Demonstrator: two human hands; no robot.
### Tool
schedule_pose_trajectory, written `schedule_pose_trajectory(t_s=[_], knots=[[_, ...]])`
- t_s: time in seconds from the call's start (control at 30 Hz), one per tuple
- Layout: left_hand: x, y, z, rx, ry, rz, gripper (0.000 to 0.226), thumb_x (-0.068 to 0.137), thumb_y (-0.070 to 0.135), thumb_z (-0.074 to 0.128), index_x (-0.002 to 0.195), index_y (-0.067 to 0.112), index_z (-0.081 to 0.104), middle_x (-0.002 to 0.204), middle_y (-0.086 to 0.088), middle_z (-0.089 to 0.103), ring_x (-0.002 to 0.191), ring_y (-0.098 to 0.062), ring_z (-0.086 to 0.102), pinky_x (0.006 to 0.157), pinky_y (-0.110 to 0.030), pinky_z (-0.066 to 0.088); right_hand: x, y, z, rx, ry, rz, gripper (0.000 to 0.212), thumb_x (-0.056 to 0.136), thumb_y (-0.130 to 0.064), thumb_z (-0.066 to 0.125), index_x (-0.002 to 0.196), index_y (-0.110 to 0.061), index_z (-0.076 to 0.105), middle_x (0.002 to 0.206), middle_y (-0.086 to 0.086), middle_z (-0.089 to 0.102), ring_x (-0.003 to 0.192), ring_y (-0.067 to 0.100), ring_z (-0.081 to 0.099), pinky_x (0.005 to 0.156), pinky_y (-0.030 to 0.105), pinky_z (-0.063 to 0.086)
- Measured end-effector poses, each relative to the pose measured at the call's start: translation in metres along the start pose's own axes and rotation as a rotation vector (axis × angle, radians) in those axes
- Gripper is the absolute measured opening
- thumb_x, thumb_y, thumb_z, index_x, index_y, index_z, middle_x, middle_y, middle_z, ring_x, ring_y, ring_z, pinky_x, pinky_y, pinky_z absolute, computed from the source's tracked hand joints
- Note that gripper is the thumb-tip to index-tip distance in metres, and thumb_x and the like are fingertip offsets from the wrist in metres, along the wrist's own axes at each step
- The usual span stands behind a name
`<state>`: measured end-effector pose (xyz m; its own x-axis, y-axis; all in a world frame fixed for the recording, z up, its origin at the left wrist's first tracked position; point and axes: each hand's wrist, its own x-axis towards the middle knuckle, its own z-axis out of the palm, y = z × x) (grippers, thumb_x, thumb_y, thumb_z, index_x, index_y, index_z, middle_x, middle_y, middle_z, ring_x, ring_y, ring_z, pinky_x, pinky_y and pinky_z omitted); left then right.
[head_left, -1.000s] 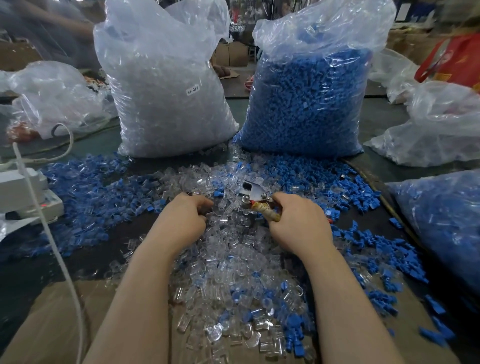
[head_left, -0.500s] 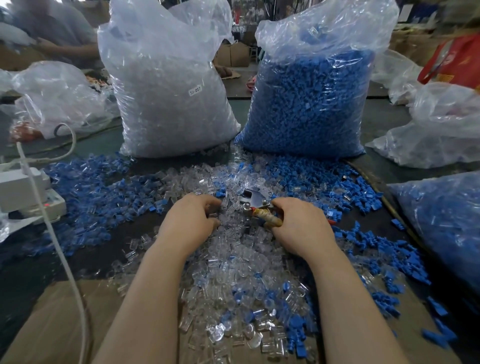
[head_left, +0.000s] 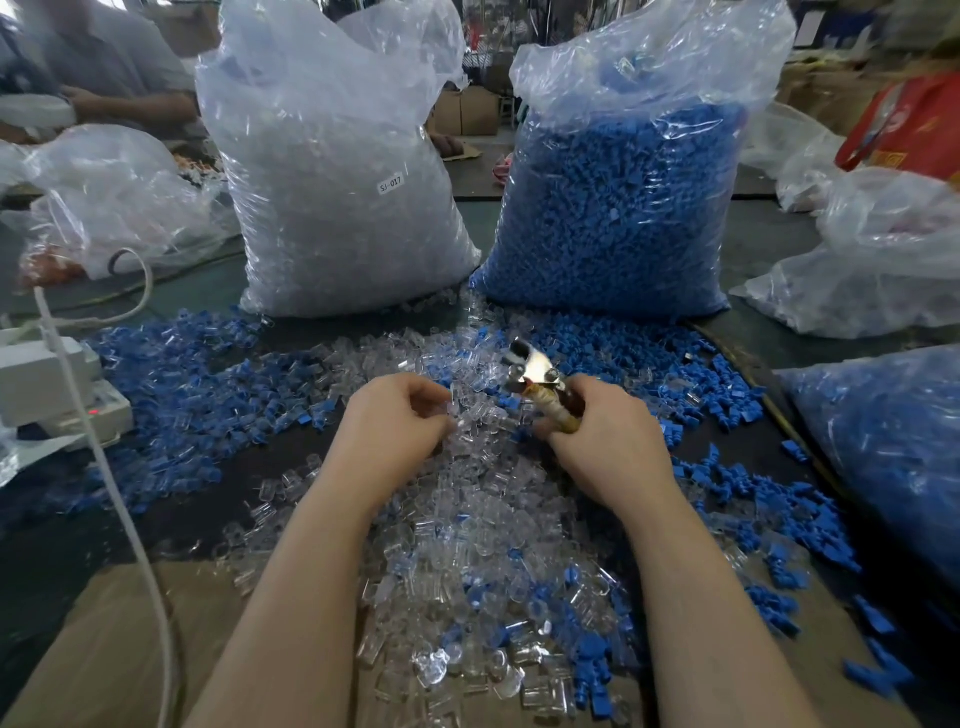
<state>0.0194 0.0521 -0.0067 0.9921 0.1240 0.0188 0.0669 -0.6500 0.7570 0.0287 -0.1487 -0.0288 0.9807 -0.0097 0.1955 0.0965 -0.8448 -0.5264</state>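
Observation:
My right hand (head_left: 602, 441) grips the tape-wrapped handle of small metal pliers (head_left: 532, 371), whose jaws point up and away from me. My left hand (head_left: 397, 421) hovers over a heap of clear plastic caps (head_left: 467, 499), fingers curled as if pinching one small clear piece; the piece itself is hard to make out. Loose blue plastic pieces (head_left: 197, 395) lie spread on both sides of the clear heap on the dark table.
Two tall plastic bags stand behind the heap: clear caps (head_left: 332, 182) at left, blue pieces (head_left: 618, 208) at right. A third bag of blue pieces (head_left: 893, 447) lies at right. A white device with cable (head_left: 52, 384) sits at left. Cardboard (head_left: 104, 649) covers the near edge. A person sits far left.
My right hand has lifted the pliers slightly, tilting the jaws upward. My left hand's fingers have drawn together over the clear caps. The view has shifted a little downward.

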Motion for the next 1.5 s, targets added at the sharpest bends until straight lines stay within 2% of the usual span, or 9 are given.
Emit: schedule_pose_trajectory(t_s=[0.17,0.27,0.37,0.47,0.6,0.83,1.1,1.37,1.5], knots=[[-0.009,0.018,-0.001,-0.303,0.067,-0.032,0.011,0.077,0.021,0.083,0.081,0.022,0.073,0.072,0.002,0.074,0.069,-0.018,0.072,0.065,-0.035,0.062,-0.002,-0.004,-0.008,0.352,0.071,0.044,0.021,0.081,-0.035,0.077,0.095,-0.024,0.066,0.082,-0.009,0.067,0.08,0.02,0.063,0.073,0.038,0.053],[-0.012,0.027,0.001,-0.497,0.045,-0.069,0.011,0.077,0.015,0.082,0.083,0.015,0.074,0.071,-0.002,0.075,0.066,-0.013,0.072,0.058,-0.027,0.057,-0.004,-0.007,-0.011,0.522,0.075,0.006,0.014,0.083,-0.025,0.077,0.095,-0.024,0.07,0.084,-0.006,0.071,0.08,0.016,0.066,0.074,0.037,0.056],[-0.015,0.034,0.004,-0.636,0.007,-0.095,0.011,0.079,0.009,0.079,0.087,0.009,0.073,0.075,-0.005,0.076,0.069,-0.012,0.073,0.056,-0.017,0.053,-0.007,-0.01,-0.014,0.667,0.091,-0.075,0.013,0.087,-0.012,0.073,0.087,-0.025,0.069,0.073,-0.013,0.069,0.069,0.001,0.063,0.062,0.015,0.05],[-0.016,0.04,0.01,-0.689,-0.006,-0.096,0.009,0.08,0.005,0.077,0.087,0.007,0.072,0.075,-0.01,0.076,0.07,-0.016,0.074,0.059,-0.019,0.056,-0.007,-0.012,-0.016,0.734,0.085,-0.101,0.014,0.089,-0.01,0.071,0.089,-0.024,0.069,0.073,-0.024,0.068,0.07,-0.004,0.063,0.064,0.011,0.048],[-0.019,0.044,0.017,-0.699,-0.002,-0.079,0.008,0.081,0.003,0.076,0.087,0.004,0.072,0.074,-0.011,0.075,0.068,-0.015,0.074,0.057,-0.018,0.055,-0.008,-0.014,-0.015,0.737,0.109,-0.122,0.015,0.086,-0.011,0.074,0.087,-0.023,0.065,0.073,-0.02,0.067,0.066,-0.003,0.06,0.061,0.013,0.046],[-0.021,0.048,0.021,-0.578,0.065,-0.032,0.009,0.079,0.006,0.078,0.078,0.014,0.074,0.069,-0.004,0.075,0.068,-0.013,0.074,0.06,-0.022,0.057,-0.009,-0.015,-0.012,0.657,0.169,-0.11,0.012,0.083,-0.017,0.075,0.088,-0.018,0.064,0.078,-0.002,0.067,0.074,0.02,0.063,0.067,0.041,0.054],[-0.021,0.05,0.028,-0.418,0.126,0.064,0.011,0.076,0.009,0.08,0.076,0.02,0.077,0.064,0.005,0.072,0.058,-0.003,0.066,0.059,-0.024,0.054,-0.008,-0.014,-0.009,0.618,0.169,-0.091,0.019,0.083,-0.018,0.075,0.082,-0.029,0.06,0.074,-0.019,0.063,0.062,0.0,0.056,0.052,0.015,0.041],[-0.021,0.048,0.032,-0.339,0.166,0.124,0.013,0.077,0.013,0.08,0.077,0.026,0.077,0.067,0.013,0.072,0.065,0.001,0.067,0.059,-0.013,0.052,-0.01,-0.011,-0.011,0.623,0.139,-0.126,0.008,0.085,-0.016,0.071,0.09,-0.02,0.066,0.075,-0.006,0.067,0.069,0.013,0.061,0.062,0.041,0.052],[-0.021,0.046,0.033,-0.342,0.194,0.114,0.011,0.076,0.022,0.083,0.072,0.027,0.074,0.067,0.015,0.071,0.064,0.001,0.067,0.061,-0.018,0.055,-0.01,-0.011,-0.01,0.626,0.116,-0.138,0.009,0.083,-0.014,0.067,0.091,-0.019,0.066,0.074,-0.004,0.066,0.069,0.016,0.061,0.063,0.042,0.051]])
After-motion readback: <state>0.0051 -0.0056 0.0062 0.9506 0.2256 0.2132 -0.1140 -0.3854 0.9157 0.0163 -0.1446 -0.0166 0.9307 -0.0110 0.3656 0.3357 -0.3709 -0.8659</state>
